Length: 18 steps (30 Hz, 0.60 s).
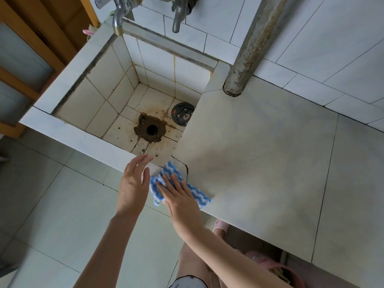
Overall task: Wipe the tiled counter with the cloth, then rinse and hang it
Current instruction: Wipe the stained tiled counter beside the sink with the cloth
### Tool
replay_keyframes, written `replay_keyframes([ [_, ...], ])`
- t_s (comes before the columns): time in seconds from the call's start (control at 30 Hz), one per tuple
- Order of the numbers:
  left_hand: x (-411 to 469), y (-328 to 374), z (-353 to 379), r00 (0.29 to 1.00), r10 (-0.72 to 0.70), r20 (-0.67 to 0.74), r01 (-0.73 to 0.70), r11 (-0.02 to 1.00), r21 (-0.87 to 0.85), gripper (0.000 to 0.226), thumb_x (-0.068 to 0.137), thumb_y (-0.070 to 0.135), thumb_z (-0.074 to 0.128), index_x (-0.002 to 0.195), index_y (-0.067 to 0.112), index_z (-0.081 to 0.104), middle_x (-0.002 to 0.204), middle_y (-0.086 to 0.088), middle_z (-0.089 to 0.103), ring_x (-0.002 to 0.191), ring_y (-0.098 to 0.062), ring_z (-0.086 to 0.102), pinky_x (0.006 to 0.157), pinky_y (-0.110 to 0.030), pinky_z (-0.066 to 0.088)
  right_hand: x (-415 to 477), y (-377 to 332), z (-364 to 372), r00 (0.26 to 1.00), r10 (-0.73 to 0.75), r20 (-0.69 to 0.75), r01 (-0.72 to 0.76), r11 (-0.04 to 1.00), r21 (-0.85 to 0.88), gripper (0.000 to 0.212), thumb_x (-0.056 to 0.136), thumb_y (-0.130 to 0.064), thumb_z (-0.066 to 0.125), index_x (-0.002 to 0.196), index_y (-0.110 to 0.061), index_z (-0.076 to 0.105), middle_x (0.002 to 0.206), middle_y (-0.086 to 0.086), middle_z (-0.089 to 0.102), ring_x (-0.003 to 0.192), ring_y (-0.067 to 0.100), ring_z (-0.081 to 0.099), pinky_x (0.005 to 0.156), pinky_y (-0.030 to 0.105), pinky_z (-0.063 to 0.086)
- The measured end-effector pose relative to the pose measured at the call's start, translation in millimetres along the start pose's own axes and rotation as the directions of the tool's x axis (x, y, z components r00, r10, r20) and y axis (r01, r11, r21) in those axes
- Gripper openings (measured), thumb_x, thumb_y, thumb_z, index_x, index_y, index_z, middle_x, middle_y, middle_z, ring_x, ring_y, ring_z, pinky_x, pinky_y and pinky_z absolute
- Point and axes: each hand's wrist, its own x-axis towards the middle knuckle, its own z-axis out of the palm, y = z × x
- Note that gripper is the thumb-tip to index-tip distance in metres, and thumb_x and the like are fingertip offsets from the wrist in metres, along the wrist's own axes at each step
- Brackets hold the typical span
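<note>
A blue-and-white zigzag cloth point(197, 193) lies on the front left corner of the pale tiled counter point(259, 163), partly hanging over its front edge. My right hand point(179, 201) presses flat on the cloth with fingers spread. To the left of it my left hand point(133, 183) hovers open and empty, fingertips near the sink's front rim. The tiled sink point(124, 96) has a rusty brown drain hole point(151, 129). Two metal taps point(117, 19) point(178, 15) hang above its back wall.
A round dark drain cover point(182, 116) with a bear picture lies on the sink floor. A rusty vertical pipe point(249, 48) rises from the counter's back left. A cracked tile sits by the cloth. Pink slippers point(221, 226) show under the counter.
</note>
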Motion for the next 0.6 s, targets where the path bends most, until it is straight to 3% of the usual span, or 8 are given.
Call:
replay_keyframes([
  [0.07, 3, 6, -2, 1.000, -0.005, -0.022, 0.003, 0.996, -0.092, 0.029, 0.093, 0.005, 0.044, 0.118, 0.009, 0.058, 0.121, -0.007, 0.058, 0.111, -0.020, 0.054, 0.095, -0.033, 0.046, 3, -5, -28, 0.995, 0.073, 0.075, -0.087, 0.975, 0.204, 0.038, 0.100, -0.015, 0.035, 0.135, -0.019, 0.050, 0.145, -0.010, 0.040, 0.136, 0.002, 0.030, 0.111, 0.014, 0.022],
  [0.13, 5, 17, -5, 0.994, -0.104, -0.038, 0.092, 0.964, -0.250, 0.028, 0.094, 0.008, 0.043, 0.116, 0.013, 0.059, 0.115, -0.004, 0.061, 0.105, -0.015, 0.057, 0.090, -0.029, 0.047, 7, -5, -58, 0.963, 0.212, 0.167, -0.262, 0.878, 0.400, 0.037, 0.101, -0.014, 0.034, 0.133, -0.022, 0.049, 0.134, -0.011, 0.051, 0.121, -0.003, 0.044, 0.092, 0.000, 0.025],
  [0.2, 9, 31, -8, 0.961, -0.275, 0.040, 0.263, 0.856, -0.446, 0.024, 0.095, 0.013, 0.043, 0.112, 0.013, 0.061, 0.105, -0.004, 0.066, 0.098, -0.015, 0.062, 0.085, -0.029, 0.051, 15, 0, -80, 0.925, 0.345, 0.158, -0.377, 0.798, 0.469, 0.036, 0.102, -0.017, 0.035, 0.134, -0.026, 0.048, 0.124, -0.007, 0.059, 0.099, 0.000, 0.051, 0.079, 0.008, 0.033],
  [0.27, 15, 47, -12, 0.900, -0.385, 0.206, 0.428, 0.682, -0.593, 0.025, 0.097, 0.018, 0.040, 0.108, 0.009, 0.061, 0.098, -0.010, 0.068, 0.091, -0.021, 0.066, 0.078, -0.032, 0.055, 24, 0, -95, 0.924, 0.372, 0.081, -0.359, 0.781, 0.511, 0.038, 0.102, -0.021, 0.034, 0.139, -0.027, 0.043, 0.126, -0.004, 0.059, 0.099, 0.006, 0.055, 0.082, 0.016, 0.039],
  [0.33, 19, 64, -15, 0.838, -0.405, 0.366, 0.542, 0.543, -0.641, 0.033, 0.098, 0.028, 0.037, 0.106, 0.008, 0.062, 0.095, -0.010, 0.070, 0.086, -0.020, 0.069, 0.075, -0.029, 0.056, 30, -2, -104, 0.929, 0.369, 0.042, -0.328, 0.764, 0.555, 0.039, 0.102, -0.025, 0.033, 0.141, -0.026, 0.040, 0.125, -0.002, 0.060, 0.094, 0.007, 0.059, 0.082, 0.023, 0.046],
  [0.43, 26, 83, -13, 0.811, -0.357, 0.463, 0.584, 0.523, -0.620, 0.039, 0.097, 0.036, 0.034, 0.110, 0.012, 0.063, 0.102, -0.003, 0.070, 0.093, -0.014, 0.066, 0.082, -0.027, 0.052, 34, -4, -118, 0.936, 0.346, 0.061, -0.305, 0.714, 0.630, 0.040, 0.102, -0.024, 0.034, 0.141, -0.023, 0.040, 0.122, -0.002, 0.059, 0.100, 0.007, 0.059, 0.081, 0.017, 0.048],
  [0.5, 30, 93, -10, 0.780, -0.354, 0.516, 0.626, 0.450, -0.637, 0.035, 0.096, 0.033, 0.040, 0.116, 0.012, 0.059, 0.109, -0.007, 0.067, 0.099, -0.018, 0.065, 0.085, -0.032, 0.053, 34, -1, -123, 0.933, 0.345, 0.098, -0.316, 0.662, 0.680, 0.039, 0.102, -0.023, 0.034, 0.140, -0.022, 0.041, 0.127, -0.001, 0.056, 0.111, 0.007, 0.056, 0.089, 0.017, 0.047],
  [0.6, 30, 99, -5, 0.777, -0.343, 0.528, 0.628, 0.480, -0.612, 0.034, 0.088, 0.034, 0.056, 0.114, 0.013, 0.060, 0.100, -0.007, 0.069, 0.093, -0.018, 0.067, 0.085, -0.033, 0.054, 31, 6, -125, 0.938, 0.331, 0.106, -0.318, 0.696, 0.644, 0.038, 0.102, -0.019, 0.036, 0.139, -0.023, 0.042, 0.132, -0.006, 0.051, 0.115, 0.000, 0.051, 0.099, 0.016, 0.043],
])
